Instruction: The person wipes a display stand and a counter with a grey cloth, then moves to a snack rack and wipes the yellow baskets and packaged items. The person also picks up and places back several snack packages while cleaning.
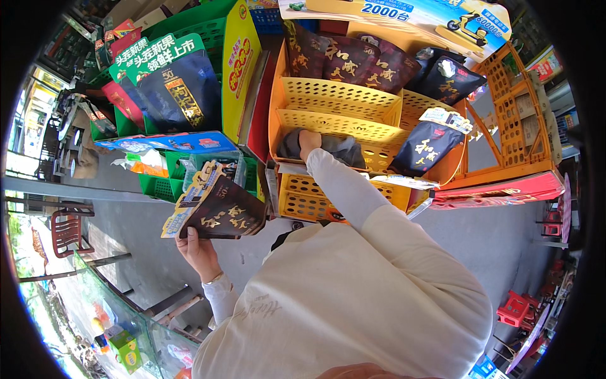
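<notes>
My left hand (pixel 199 253) grips dark brown snack pouches (pixel 227 208) by one edge, together with printed card toppers (pixel 194 194), off to the left of the rack. My right arm reaches into a low shelf of the yellow plastic display rack (pixel 338 102). There my right hand (pixel 310 142) is on a crumpled grey cloth (pixel 348 151), its fingers partly hidden in the folds. Right of the cloth leans a dark pouch (pixel 426 147) with a card topper. More dark pouches (pixel 350 59) fill the upper tier.
A green display rack (pixel 227 85) with dark blue pouches (pixel 180 90) stands to the left. On the right is an orange perforated plastic rack (pixel 516 113) above a red carton (pixel 502 189). A wooden chair (pixel 68 230), red stools (pixel 513 308) and a glass panel (pixel 118 303) lie farther out.
</notes>
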A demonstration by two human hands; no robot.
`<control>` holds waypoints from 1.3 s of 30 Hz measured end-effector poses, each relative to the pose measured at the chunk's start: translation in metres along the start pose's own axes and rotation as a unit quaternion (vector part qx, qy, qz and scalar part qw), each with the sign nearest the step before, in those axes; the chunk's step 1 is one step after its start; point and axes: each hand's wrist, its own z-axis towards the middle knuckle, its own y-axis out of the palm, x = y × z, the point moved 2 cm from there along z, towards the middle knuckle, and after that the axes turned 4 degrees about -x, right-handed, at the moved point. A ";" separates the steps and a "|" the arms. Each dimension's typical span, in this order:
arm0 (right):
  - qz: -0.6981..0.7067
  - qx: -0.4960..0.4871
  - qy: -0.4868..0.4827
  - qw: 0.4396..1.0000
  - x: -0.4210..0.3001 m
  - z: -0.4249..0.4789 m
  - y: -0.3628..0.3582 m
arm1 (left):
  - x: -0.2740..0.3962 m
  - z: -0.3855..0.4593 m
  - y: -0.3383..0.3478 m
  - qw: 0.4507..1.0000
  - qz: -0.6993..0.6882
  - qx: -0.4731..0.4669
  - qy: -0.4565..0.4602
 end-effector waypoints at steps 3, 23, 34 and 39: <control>-0.407 -0.108 -0.209 0.883 -0.017 -0.001 -0.003 | 0.000 0.001 -0.002 1.000 0.000 -0.008 0.006; 0.283 -0.443 0.183 0.831 -0.067 -0.050 -0.185 | -0.017 0.010 0.012 0.997 0.006 -0.064 -0.031; 0.322 -0.425 0.189 0.825 -0.056 -0.033 -0.202 | -0.016 0.034 0.042 0.993 -0.029 -0.107 -0.034; -0.295 -0.315 -0.140 0.891 -0.040 0.005 -0.138 | -0.019 0.029 0.053 0.993 -0.028 -0.106 -0.036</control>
